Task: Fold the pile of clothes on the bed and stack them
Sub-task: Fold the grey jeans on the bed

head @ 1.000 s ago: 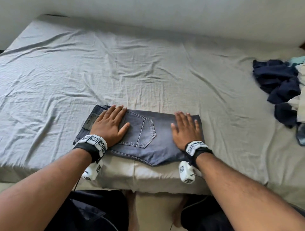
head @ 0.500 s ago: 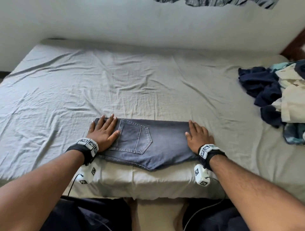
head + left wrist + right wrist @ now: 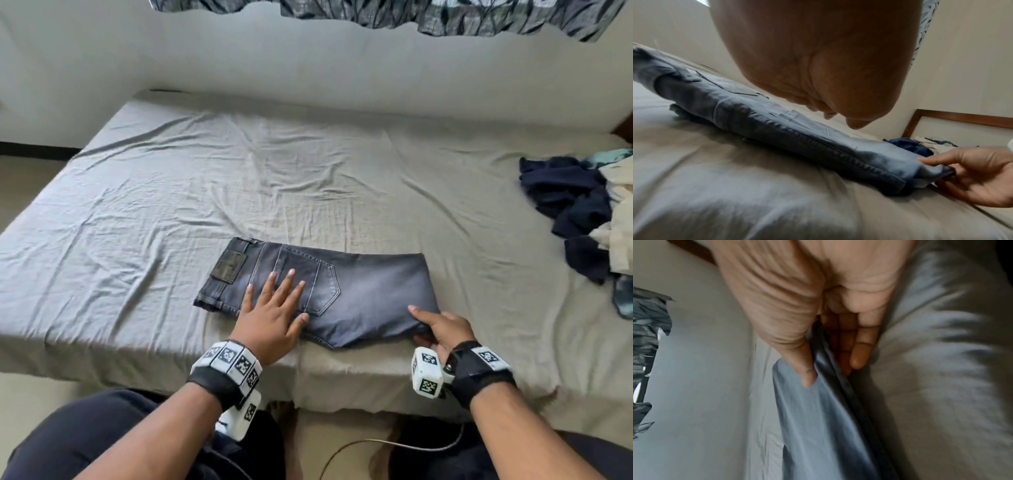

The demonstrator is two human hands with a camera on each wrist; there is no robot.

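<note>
Head view shows the right hand (image 3: 445, 329) has left off smoothing and now pinches the end of the folded grey-blue denim jeans (image 3: 359, 294) at the bed's (image 3: 171, 205) near edge, left hand (image 3: 270, 315) flat, fingers spread, likely lifting them to stack.

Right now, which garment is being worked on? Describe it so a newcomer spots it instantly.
Start at the bed under its grey sheet and look to the near edge, in the middle. There lie the folded jeans, a flat grey-blue denim rectangle with a back pocket and waistband patch facing up, the left hand flat on them and the right hand pinching their right end. The pile of clothes at the bed's right edge is crumpled and unfolded.
</note>
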